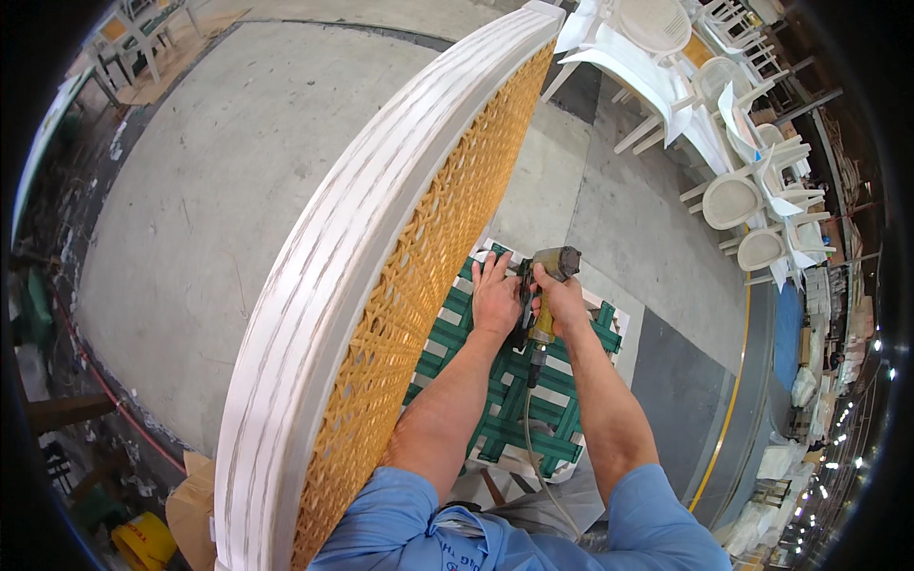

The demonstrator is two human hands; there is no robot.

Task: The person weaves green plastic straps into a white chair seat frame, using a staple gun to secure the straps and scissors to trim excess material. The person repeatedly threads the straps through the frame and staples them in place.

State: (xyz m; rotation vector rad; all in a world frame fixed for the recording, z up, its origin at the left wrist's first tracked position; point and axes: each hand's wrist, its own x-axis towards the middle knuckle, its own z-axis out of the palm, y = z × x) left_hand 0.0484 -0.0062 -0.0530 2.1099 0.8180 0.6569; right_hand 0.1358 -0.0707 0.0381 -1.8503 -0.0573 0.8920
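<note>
My right hand point(564, 303) grips a yellow and black air staple gun point(543, 328) with a dark round end. A thin air hose point(526, 423) runs from its lower end toward my body. To the left of the gun, my left hand point(495, 300) has its fingers stretched out at the far part of the seat. Both hands are over a seat of interlaced green webbing straps point(524, 409) on a pale frame. The gun's nose is hidden. Along my left arm stands a tall curved white frame point(319, 252) with a woven cane panel point(433, 238).
White chairs point(733, 200) stand in a row at the far right, some under white sheets. A yellow line point(725, 423) marks the grey floor point(190, 181). At the lower left are a yellow round container point(145, 541), a cardboard piece point(193, 509) and a red hose point(124, 412).
</note>
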